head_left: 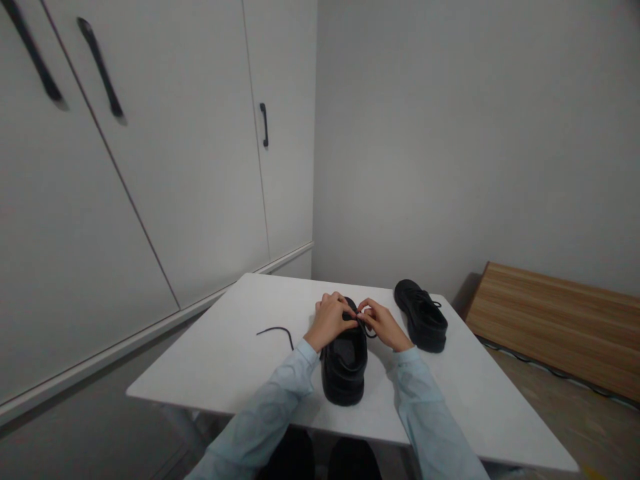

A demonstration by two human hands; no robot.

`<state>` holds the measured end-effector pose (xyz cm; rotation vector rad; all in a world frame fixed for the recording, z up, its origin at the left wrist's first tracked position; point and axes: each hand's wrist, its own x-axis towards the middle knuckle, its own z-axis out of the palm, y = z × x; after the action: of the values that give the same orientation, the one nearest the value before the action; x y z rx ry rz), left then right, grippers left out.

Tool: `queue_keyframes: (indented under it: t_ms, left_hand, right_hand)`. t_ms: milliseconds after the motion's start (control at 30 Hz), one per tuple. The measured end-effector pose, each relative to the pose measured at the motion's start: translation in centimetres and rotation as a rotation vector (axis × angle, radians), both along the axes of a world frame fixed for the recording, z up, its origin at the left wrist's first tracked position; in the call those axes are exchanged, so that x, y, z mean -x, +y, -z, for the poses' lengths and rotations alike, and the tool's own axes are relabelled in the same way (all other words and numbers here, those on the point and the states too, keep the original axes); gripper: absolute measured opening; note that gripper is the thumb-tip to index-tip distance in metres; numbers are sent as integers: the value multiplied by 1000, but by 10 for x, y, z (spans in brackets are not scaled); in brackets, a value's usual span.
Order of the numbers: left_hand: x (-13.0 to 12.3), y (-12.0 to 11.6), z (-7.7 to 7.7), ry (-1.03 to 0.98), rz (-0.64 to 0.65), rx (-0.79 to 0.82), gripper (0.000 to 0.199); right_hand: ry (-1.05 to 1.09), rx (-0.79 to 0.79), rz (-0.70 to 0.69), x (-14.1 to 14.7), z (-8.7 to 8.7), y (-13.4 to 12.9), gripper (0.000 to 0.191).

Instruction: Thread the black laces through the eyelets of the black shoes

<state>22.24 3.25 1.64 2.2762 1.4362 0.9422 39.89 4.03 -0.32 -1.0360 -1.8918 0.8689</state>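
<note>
A black shoe stands on the white table in front of me, its heel toward me and its toe partly hidden behind my hands. My left hand lies over the shoe's front, thumb and fingers pinched at the lacing. From the other side, my right hand pinches a black shoelace close to the left fingertips. Another stretch of dark lace curves over the tabletop left of the shoe. What exactly the left fingertips grip is small, but it appears to be the lace.
A second black shoe, laced, rests near the right back corner of the white table. White cabinets with black handles line the left. A grey wall rises behind, and a wood-grain panel leans on the right.
</note>
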Motion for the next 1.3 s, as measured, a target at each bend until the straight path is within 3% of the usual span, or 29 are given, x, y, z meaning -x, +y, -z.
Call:
queue_keyframes:
  t_ms: [300,467,600,700,1033,1167,1300]
  left_hand:
    - [-7,-7,1,-12,-64,51,9]
    - [-1,-12,0,-44,-95,78,7]
    - [10,-10,-3,-163,-92,72,6]
    - [19,-4,-8,-328,-14,83,5]
    - [31,-3,-23,-995,307,313,30]
    - [36,-6,-33,-1057,366,337,34]
    - [35,-7,-41,-1020,362,316,33]
  right_hand:
    - [-13,-27,9,-3,-3,-1,23]
    - [9,-93,163,-15,-5,5,27]
    - [-10,61,93,-20,5,12,28]
    - [4,140,5,-19,9,13,27]
    - [152,-15,70,-13,-9,1,18]
    - [192,-45,-2,-3,-11,-4,23]
    - [98,-79,-70,7,-8,-7,39]
